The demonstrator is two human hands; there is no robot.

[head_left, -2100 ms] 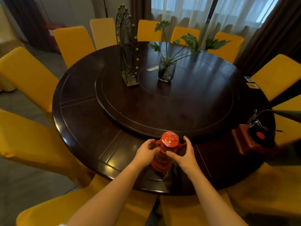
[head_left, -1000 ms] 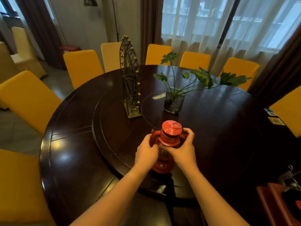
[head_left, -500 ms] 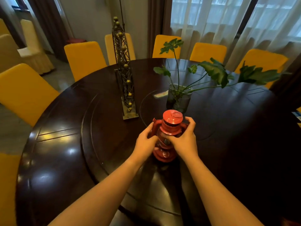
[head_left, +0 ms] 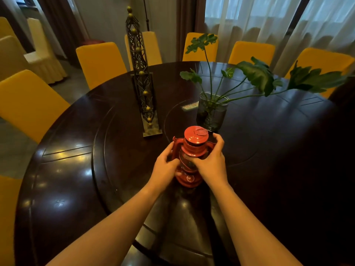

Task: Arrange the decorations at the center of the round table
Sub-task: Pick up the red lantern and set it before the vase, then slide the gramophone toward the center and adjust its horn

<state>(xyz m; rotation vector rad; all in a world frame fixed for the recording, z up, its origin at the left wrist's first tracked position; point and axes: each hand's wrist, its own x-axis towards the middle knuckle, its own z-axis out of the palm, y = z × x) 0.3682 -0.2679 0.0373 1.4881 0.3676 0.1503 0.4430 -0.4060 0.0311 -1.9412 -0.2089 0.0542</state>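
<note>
A red lantern (head_left: 194,144) stands upright near the middle of the dark round table (head_left: 76,169), on its raised turntable. My left hand (head_left: 165,167) grips its left side and my right hand (head_left: 210,162) wraps its right side and glass. Just behind it is a glass vase with green leafy stems (head_left: 211,112). A metal Ferris wheel model (head_left: 142,87), seen edge-on, stands behind and to the left of the lantern. The lantern's base appears to rest on the wood.
Yellow-covered chairs (head_left: 99,62) ring the table. A small card (head_left: 189,106) lies left of the vase. Sheer curtains (head_left: 259,22) hang behind, and cream chairs (head_left: 44,54) stand at the far left.
Both hands carried the lantern from the table's near edge inward to a spot in front of the vase. The view moved forward with them; the gramophone at the right has left the frame.
</note>
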